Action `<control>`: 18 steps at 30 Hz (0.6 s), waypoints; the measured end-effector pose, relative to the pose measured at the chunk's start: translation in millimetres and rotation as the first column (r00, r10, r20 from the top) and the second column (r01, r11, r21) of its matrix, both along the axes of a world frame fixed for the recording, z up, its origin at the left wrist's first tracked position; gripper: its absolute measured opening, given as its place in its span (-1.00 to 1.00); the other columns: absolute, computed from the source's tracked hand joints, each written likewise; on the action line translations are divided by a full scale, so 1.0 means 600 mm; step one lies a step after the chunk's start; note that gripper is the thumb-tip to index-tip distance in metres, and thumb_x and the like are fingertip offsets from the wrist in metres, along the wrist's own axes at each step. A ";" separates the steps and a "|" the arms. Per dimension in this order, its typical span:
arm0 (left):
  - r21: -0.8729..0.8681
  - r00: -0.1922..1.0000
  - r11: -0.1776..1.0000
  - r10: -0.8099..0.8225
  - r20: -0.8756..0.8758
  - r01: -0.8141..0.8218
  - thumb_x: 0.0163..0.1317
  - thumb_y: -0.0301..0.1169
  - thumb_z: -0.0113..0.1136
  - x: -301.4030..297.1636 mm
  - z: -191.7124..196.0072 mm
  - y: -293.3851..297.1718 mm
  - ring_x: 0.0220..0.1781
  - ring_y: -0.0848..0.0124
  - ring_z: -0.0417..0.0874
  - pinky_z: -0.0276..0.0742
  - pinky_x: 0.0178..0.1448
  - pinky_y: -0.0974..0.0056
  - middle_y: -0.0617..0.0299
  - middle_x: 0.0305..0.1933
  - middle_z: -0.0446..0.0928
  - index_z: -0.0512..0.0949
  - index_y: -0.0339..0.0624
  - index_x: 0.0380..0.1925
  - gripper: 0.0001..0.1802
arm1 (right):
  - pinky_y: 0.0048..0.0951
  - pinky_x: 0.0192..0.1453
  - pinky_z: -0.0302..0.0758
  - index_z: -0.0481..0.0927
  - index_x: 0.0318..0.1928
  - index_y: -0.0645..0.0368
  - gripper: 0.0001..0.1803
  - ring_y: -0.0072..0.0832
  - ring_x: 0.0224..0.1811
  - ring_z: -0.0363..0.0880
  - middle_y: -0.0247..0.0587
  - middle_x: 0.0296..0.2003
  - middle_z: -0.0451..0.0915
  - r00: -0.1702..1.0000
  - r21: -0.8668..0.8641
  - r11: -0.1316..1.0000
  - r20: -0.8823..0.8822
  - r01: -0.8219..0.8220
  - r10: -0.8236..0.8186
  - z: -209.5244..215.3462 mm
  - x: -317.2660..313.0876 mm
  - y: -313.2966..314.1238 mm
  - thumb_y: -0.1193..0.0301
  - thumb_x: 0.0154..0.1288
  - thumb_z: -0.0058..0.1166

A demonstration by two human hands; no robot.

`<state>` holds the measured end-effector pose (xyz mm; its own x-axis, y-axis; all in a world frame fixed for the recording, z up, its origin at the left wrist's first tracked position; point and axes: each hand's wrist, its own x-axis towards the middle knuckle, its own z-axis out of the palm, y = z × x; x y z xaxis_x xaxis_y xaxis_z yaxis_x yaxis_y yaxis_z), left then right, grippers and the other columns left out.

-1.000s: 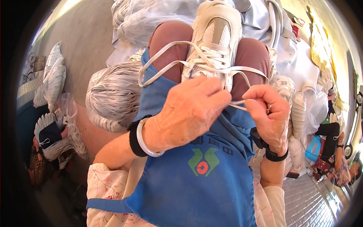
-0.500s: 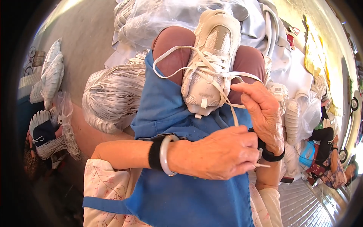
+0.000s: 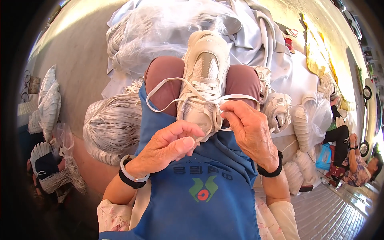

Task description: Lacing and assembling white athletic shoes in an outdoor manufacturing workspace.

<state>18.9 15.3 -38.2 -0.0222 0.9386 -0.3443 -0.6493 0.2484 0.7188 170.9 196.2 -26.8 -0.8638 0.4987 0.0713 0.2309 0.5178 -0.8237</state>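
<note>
A cream sneaker (image 3: 203, 74) rests between my knees, toe pointing away from me. Its flat white shoelace (image 3: 163, 83) is threaded through the upper, with a loop out over the left knee and another strand over the right knee. Beside the heel, my left hand (image 3: 170, 144) has its thumb and forefinger apart, with nothing visible between them; the other fingers are partly hidden. My right hand (image 3: 250, 130) is at the right side of the shoe opening, thumb and forefinger pinched on the lace.
A blue apron (image 3: 176, 192) covers my lap. Bundled white laces (image 3: 112, 124) lie at my left. Clear plastic and pale sheeting (image 3: 260, 40) lie ahead. More sneakers (image 3: 277, 110) sit by my right knee. Another person (image 3: 358, 162) sits at the far right.
My left hand has drawn back from across my right wrist to the left of the heel, letting go of a lace end. My right hand has moved left, closer to the shoe opening.
</note>
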 end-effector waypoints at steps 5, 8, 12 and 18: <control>-0.038 0.948 0.999 0.024 -0.317 -0.038 0.48 -0.34 -0.01 -0.021 0.006 -0.003 -0.51 0.69 0.30 0.23 -0.40 0.55 0.44 -0.46 0.38 0.53 -0.21 0.03 -0.74 | -0.26 -0.28 0.48 0.58 -0.14 0.21 -0.80 -0.12 -0.33 0.56 -0.10 -0.31 0.48 1.000 0.102 0.995 0.001 0.003 -0.003 -0.005 -0.008 -0.002 0.63 0.20 0.16; -0.027 0.822 0.986 0.122 -0.557 -0.165 0.45 -0.36 0.06 -0.011 -0.001 0.013 -0.47 0.66 0.39 0.33 -0.37 0.52 0.42 -0.45 0.46 0.57 -0.26 -0.09 -0.78 | -0.25 -0.28 0.48 0.58 -0.15 0.20 -0.82 -0.12 -0.34 0.56 -0.10 -0.33 0.47 0.999 0.057 0.998 -0.020 0.038 -0.037 -0.011 -0.022 -0.012 0.62 0.21 0.15; 0.088 0.531 0.963 0.216 -0.820 -0.256 0.36 -0.43 0.18 -0.002 -0.030 0.040 -0.50 0.63 0.41 0.36 -0.39 0.48 0.37 -0.53 0.48 0.57 -0.26 -0.21 -0.87 | -0.22 -0.29 0.48 0.57 -0.17 0.21 -0.86 -0.11 -0.35 0.55 -0.09 -0.35 0.45 0.999 0.089 0.996 -0.040 -0.009 0.013 -0.025 -0.030 -0.018 0.59 0.24 0.14; 0.162 0.249 0.953 0.227 -0.942 -0.256 0.26 -0.51 0.24 -0.006 -0.034 0.065 -0.57 0.58 0.42 0.35 -0.44 0.47 0.27 -0.61 0.44 0.57 -0.23 -0.27 -0.92 | -0.21 -0.29 0.47 0.54 -0.26 0.24 -0.91 -0.08 -0.37 0.52 -0.07 -0.38 0.46 0.999 0.081 0.996 0.022 0.025 -0.027 -0.020 -0.042 -0.026 0.61 0.22 0.11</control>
